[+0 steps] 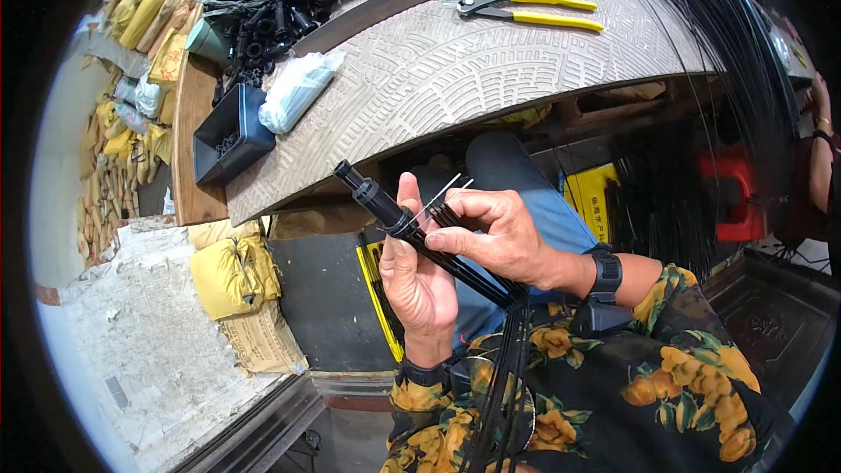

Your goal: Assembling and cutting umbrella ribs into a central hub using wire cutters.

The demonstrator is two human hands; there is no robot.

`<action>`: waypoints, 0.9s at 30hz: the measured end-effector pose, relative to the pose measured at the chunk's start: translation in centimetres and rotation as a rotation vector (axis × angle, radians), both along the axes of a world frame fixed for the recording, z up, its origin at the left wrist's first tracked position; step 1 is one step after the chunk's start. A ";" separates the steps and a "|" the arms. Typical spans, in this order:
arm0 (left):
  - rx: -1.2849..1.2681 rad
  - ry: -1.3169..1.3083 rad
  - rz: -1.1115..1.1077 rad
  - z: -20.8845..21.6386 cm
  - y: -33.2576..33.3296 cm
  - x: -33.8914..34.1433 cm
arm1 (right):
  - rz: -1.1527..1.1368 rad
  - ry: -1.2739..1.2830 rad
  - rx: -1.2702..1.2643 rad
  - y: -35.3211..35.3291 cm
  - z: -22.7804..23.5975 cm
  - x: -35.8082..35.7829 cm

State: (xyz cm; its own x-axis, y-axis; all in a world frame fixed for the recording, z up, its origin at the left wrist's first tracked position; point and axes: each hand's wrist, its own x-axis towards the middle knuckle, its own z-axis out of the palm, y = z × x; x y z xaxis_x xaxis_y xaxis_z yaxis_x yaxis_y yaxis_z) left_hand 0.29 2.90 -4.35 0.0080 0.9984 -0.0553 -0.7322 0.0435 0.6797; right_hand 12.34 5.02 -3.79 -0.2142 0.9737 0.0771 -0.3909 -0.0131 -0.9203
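Note:
Below the near edge of the table, my left hand (419, 293) grips a black stepped plastic fitting (377, 201) around its lower collar, thumb against it. The fitting tilts up to the left, its narrow end pointing away from me. Long thin black rods (477, 278) run from its collar down toward my lap, some bending sharply near my right wrist. My right hand (499, 232) pinches several thin rods (438, 204) close beside the collar, and a couple of pale tips stick out past its fingers. How the rods join the collar is hidden by my fingers.
On the patterned table (420, 79) lie yellow-handled pliers (534, 13), a curved metal strip (394, 4), a plastic-wrapped packet (300, 92), a dark bin (232, 144) and heaped black fittings (272, 17). Black rods (736, 44) hang over the right side, near another person's arm (821, 144).

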 end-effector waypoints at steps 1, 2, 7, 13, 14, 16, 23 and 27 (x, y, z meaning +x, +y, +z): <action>-0.012 0.018 0.018 0.0 0.0 0.1 | -0.001 0.000 -0.002 0.2 -0.2 0.2; -0.022 0.030 0.030 0.1 0.0 0.3 | 0.120 0.087 -0.126 0.5 -0.2 0.6; 0.045 0.103 0.055 0.2 -0.1 0.6 | 0.374 0.303 -0.320 1.6 -2.1 0.1; 0.001 0.357 -0.144 1.4 0.4 -1.4 | 0.622 0.421 -0.422 1.9 -0.4 1.2; -0.005 0.386 -0.173 2.3 0.6 -1.4 | 0.540 0.452 -0.354 1.7 -0.2 1.0; 0.050 0.431 -0.201 3.5 0.8 -1.4 | 0.401 0.407 -0.259 1.7 1.1 1.0; 0.318 0.438 0.243 5.2 0.1 0.5 | 0.000 0.092 0.318 2.0 2.7 -1.3; 0.250 0.457 0.515 4.6 0.0 0.5 | -0.058 -0.074 0.501 1.8 1.9 -2.5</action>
State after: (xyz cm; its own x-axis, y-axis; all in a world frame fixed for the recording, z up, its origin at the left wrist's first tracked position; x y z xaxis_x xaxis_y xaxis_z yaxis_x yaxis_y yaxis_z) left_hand 0.79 2.88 0.24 -0.4352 0.8527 0.2890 -0.2588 -0.4259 0.8670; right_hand 9.87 6.82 -1.88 -0.1830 0.8317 0.5243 -0.3115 0.4567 -0.8333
